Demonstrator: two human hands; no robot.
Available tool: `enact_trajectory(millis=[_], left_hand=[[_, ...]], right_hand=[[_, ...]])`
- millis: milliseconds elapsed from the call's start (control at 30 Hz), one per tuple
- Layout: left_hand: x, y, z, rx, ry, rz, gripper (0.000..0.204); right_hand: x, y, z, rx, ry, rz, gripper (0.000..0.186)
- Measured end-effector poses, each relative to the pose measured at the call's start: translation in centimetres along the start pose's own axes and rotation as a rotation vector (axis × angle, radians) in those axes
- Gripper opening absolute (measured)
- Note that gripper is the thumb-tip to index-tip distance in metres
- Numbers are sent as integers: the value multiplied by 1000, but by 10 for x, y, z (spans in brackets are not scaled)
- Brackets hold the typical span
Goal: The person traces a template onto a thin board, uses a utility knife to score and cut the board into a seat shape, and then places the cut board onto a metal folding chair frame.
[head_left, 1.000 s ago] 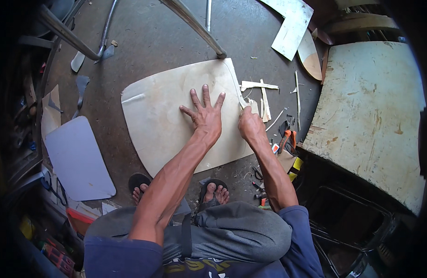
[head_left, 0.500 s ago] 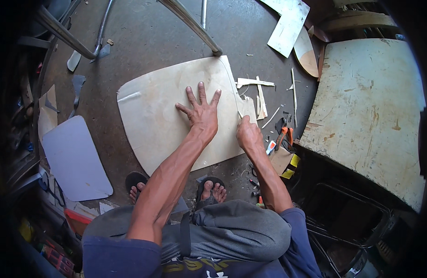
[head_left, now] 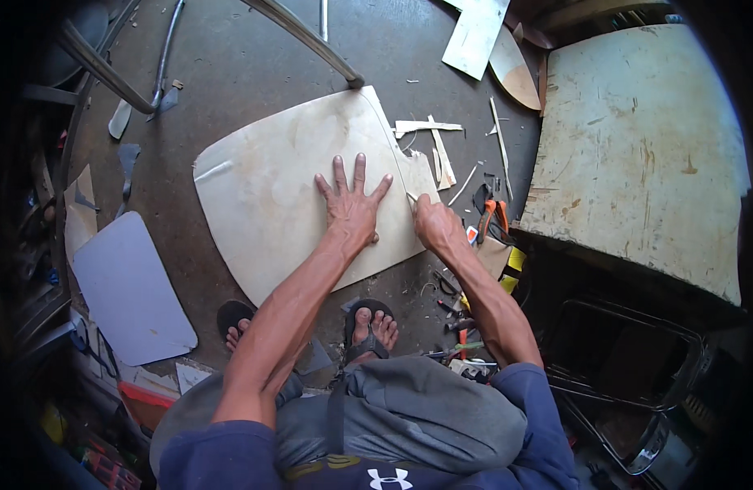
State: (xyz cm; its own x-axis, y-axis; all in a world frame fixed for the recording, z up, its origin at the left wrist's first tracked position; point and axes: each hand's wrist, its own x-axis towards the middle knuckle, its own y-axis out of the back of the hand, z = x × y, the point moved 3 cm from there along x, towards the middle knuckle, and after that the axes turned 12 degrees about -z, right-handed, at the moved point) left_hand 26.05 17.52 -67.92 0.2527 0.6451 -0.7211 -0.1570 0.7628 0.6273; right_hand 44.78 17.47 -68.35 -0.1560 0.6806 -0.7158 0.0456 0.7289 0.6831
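Holding the board (head_left: 262, 188) flat is what matters first: it lies on the floor (head_left: 246, 73) just in front of the feet (head_left: 368, 327), its far corner at the end of a metal tube (head_left: 336, 61); whether the two touch cannot be told. Near its right side a curved line (head_left: 395, 151) is drawn, with a jagged strip outside it. The board is pressed by the left hand (head_left: 352, 204), spread wide, palm down and clear of the line, where it is well placed. The right hand (head_left: 435, 222) is closed at the line around a thin pale piece (head_left: 412, 197), mostly hidden; blade or wood sliver cannot be told. With either, the line would seem best followed by short, even pulls, directed away from the left hand. Farther right, wood scraps (head_left: 444, 163) and orange-handled pliers (head_left: 486, 222) are scattered; these should be kept from under the board, so that rocking is avoided.
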Motion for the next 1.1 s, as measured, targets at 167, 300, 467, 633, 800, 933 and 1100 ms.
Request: enact_trajectory(millis=[167,300,467,633,800,933,1100], left_hand=[[4,0,4,-1,57,7,118],[1,1,14,-24,96,-49,118],[2,-3,10,15,123,4,122],[-5,-7,14,-4,73,-26,122],[-17,-20,16,15,38,-27,123],[-18,-30,20,31,42,-27,122],[-19,-30,21,22,61,-19,122]], right_hand=[[-11,-11,-3,75,-34,20,26],[-23,-30,7,147,-101,3,26],[-39,-39,1,232,-149,-71,27],[-38,-38,11,192,-114,-71,27],[-37,-31,23,115,-27,-45,30],[-33,-21,19,135,-2,-41,33],[-38,-5,-1,181,-62,41,34]])
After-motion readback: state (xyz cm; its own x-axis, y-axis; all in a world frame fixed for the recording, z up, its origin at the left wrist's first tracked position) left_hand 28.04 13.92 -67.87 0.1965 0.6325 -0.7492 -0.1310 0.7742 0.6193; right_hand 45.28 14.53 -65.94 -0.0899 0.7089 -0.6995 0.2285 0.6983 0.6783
